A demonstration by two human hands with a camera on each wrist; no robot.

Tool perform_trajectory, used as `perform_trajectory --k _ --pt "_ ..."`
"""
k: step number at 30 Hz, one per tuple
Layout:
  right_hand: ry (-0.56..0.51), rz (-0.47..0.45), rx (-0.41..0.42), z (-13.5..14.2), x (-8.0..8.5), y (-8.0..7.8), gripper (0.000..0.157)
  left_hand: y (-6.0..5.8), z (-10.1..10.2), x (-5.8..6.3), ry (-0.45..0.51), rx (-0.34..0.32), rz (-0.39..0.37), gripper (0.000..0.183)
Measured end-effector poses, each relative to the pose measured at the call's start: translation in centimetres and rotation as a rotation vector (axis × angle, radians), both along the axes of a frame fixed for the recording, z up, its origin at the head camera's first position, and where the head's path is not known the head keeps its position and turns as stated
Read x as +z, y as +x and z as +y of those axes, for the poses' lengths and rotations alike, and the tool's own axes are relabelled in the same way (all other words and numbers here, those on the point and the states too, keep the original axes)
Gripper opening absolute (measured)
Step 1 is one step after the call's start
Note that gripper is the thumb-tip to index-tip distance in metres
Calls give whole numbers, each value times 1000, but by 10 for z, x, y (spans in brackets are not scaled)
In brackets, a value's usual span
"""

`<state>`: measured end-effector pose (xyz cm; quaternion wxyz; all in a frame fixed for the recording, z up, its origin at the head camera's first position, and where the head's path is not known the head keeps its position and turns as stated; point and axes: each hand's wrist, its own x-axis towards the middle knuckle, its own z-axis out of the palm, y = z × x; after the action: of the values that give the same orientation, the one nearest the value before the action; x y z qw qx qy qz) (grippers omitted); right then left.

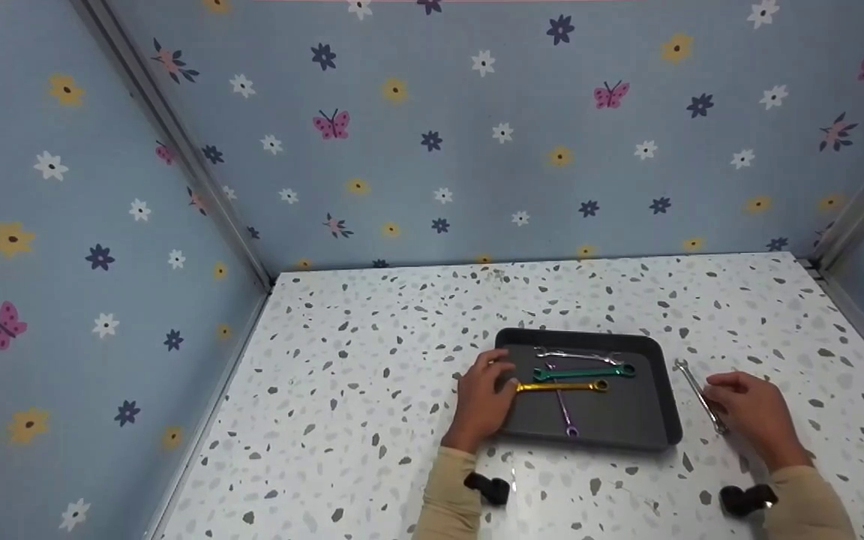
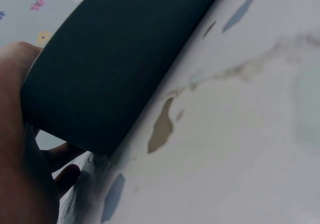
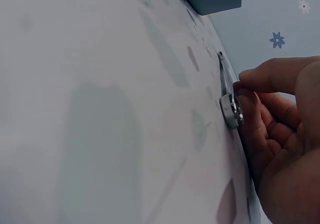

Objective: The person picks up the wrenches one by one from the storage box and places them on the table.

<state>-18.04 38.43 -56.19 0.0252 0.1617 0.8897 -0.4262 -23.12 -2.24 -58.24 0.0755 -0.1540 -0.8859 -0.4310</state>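
Note:
At the dark grey tray's [image 1: 627, 427] left side, my left hand [image 1: 481, 397] grips the rim. In the left wrist view, the fingers [image 2: 67, 179] reach below the tray wall [image 2: 115, 59]. A gold combination wrench [image 1: 563, 387] lies beside the left thumb, across a purple wrench [image 1: 565, 416]. Farther back in the tray are a green wrench [image 1: 582, 373] and a silver wrench [image 1: 578, 355]. Right of the tray, my right hand [image 1: 754, 412] pinches another silver combination wrench [image 1: 694, 386] along its shaft. One end of that wrench [image 3: 231, 112] sticks out below the fingertips.
The speckled white tabletop [image 1: 357, 405] extends around the tray. Blue patterned panels [image 1: 432, 90] stand behind and at both sides, joined by metal posts [image 1: 199, 172]. Each wrist carries a small black camera mount [image 1: 488, 489].

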Motion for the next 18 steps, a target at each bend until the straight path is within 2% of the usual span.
perform_trajectory --k 12,18 --pt "-100 40 -8 2 0 5 50 0 -1 -2 10 9 -15 26" --pt "-72 47 -3 0 -2 7 50 -1 0 -3 16 8 -10 25"
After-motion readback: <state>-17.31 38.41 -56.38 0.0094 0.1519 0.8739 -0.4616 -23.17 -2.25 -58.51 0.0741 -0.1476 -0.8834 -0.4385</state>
